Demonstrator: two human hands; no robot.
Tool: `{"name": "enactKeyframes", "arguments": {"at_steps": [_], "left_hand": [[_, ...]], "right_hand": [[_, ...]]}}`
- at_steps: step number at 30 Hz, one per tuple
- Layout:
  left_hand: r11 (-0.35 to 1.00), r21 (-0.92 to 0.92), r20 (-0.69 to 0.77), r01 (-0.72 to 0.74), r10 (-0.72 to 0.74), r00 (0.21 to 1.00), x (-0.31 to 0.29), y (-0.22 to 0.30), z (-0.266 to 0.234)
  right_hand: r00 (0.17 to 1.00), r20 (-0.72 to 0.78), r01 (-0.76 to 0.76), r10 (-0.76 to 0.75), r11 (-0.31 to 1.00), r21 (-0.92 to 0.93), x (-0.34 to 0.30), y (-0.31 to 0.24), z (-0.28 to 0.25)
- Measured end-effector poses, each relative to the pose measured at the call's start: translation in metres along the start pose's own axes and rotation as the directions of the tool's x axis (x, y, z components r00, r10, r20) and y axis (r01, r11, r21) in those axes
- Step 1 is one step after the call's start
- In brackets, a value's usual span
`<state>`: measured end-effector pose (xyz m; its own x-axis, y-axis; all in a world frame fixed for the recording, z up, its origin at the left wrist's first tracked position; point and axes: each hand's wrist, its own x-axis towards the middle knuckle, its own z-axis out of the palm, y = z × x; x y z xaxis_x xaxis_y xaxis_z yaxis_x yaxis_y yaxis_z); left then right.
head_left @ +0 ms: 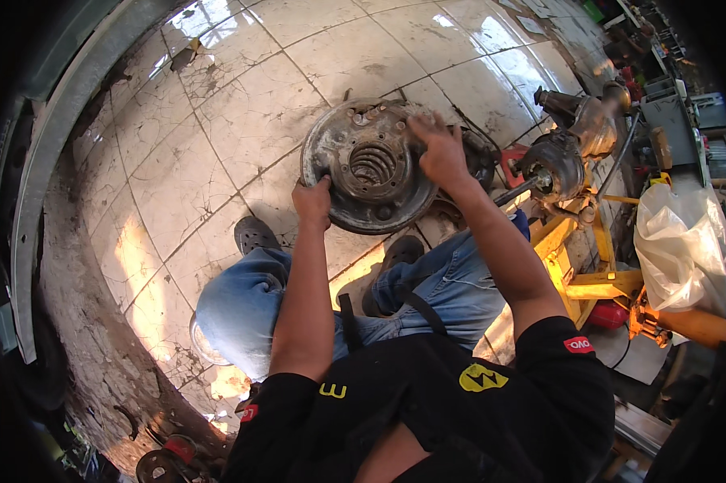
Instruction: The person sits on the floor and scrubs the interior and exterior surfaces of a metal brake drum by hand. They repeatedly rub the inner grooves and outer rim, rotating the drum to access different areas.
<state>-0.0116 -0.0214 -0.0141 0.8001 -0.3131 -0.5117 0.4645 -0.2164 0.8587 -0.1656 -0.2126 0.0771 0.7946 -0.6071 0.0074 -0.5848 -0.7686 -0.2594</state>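
A round, greasy metal brake backing plate (330,153) is tilted up in front of my knees above the tiled floor. Bolt holes ring its large central opening, and through that opening a coil spring (372,165) shows. My left hand (313,201) grips the plate's lower left rim, thumb on its face and fingers out of sight behind. Over the upper right of the plate is my right hand (441,150), its fingers spread and slightly blurred. Its fingertips are at the plate's face; whether they press on it is unclear.
At right, a dirty axle housing (558,165) lies by a yellow metal stand (596,283). A clear plastic bag (681,241) hangs beyond it. Dark shoes (256,234) rest on cracked floor tiles (242,105). A curved metal rail (26,185) borders the left.
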Motion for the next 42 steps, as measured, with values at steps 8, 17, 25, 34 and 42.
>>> {"name": "enactKeyframes", "arguments": {"at_steps": [8, 17, 25, 34, 42], "left_hand": [[0.999, 0.034, 0.039, 0.029, -0.031, 0.999, -0.004, 0.012, 0.013], [0.999, -0.021, 0.043, 0.047, -0.046, 0.998, -0.003, 0.008, 0.012], [1.0, -0.02, -0.003, 0.002, -0.002, 1.0, -0.003, 0.011, 0.003], [0.996, 0.072, -0.02, 0.048, -0.047, 0.999, -0.012, 0.017, 0.006], [0.994, 0.108, 0.042, 0.008, -0.013, 0.999, -0.001, 0.013, 0.015]], "right_hand": [[0.976, 0.167, 0.174, -0.141, 0.965, -0.198, 0.002, -0.021, 0.051], [0.988, -0.138, 0.05, -0.065, 0.993, -0.105, 0.024, -0.002, 0.027], [0.969, 0.091, 0.227, -0.231, 0.973, 0.049, 0.015, -0.026, 0.02], [0.906, 0.304, 0.317, -0.294, 0.948, -0.03, 0.014, -0.022, 0.036], [0.997, 0.07, 0.05, -0.044, 0.994, -0.093, 0.022, -0.001, 0.044]]}}
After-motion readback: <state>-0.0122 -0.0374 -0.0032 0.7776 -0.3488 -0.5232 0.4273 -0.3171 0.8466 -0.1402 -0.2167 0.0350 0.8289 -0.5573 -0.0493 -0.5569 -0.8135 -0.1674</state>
